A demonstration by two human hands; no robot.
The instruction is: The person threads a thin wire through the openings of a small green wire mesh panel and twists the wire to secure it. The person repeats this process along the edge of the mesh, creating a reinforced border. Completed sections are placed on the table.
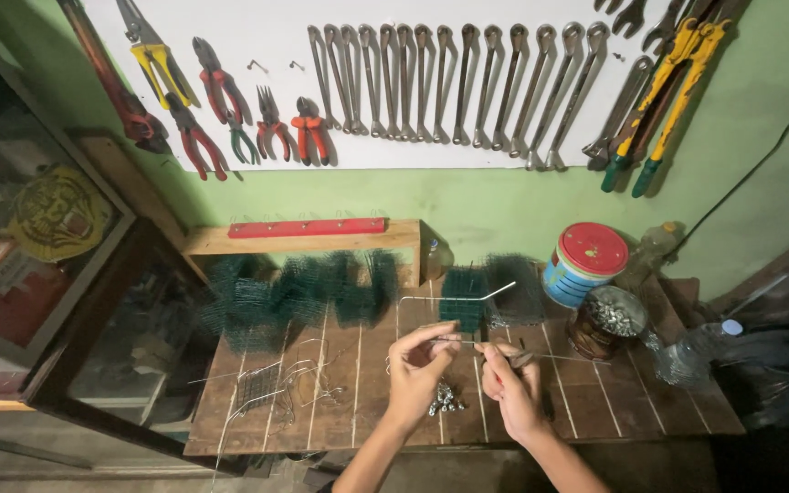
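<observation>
My left hand pinches a thin bent steel wire that rises from my fingers and runs along the top toward the right. My right hand is closed around a small dark tool or wire end pointing at the left hand's fingertips. Both hands hover over a wooden bench. A small heap of shiny metal bits lies on the bench between my wrists. A folded piece of green wire mesh stands just behind the hands.
More green mesh pieces line the bench's back left. Bent wires and a small wire grid lie at the left. A round tin, a jar of metal pieces and a plastic bottle stand right. Pliers and spanners hang on the wall.
</observation>
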